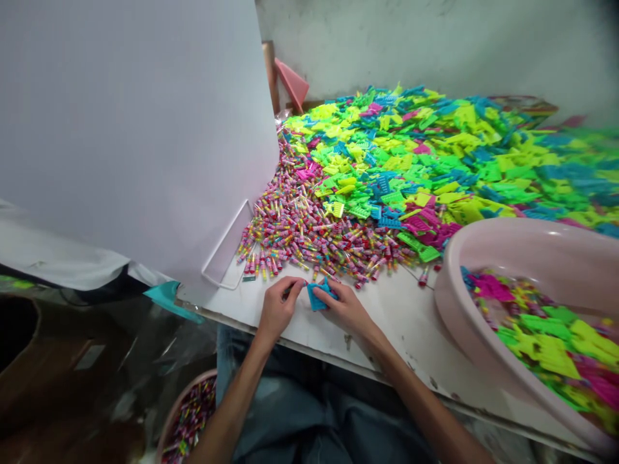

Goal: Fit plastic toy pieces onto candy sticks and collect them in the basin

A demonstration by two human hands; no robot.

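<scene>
Over the table's front edge, my right hand (347, 308) grips a small blue plastic piece (317, 299), flat and shaped like the bright pieces in the pile. My left hand (280, 301) is closed in a pinch close beside it. A tiny reddish bit shows at the left fingertips, but the fingers hide most of what they hold. Just beyond both hands lies a heap of small pink tubes (304, 225) with red ends and yellow parts. Behind them spreads a large pile of yellow, green, blue and magenta plastic pieces (411, 161).
A big pink basin (452, 290) with more pieces and tubes stands at the right. A large pale panel (145, 129) blocks the left side, with a white wire frame (222, 248) by its lower edge. Below the table is a tub of tubes (193, 412).
</scene>
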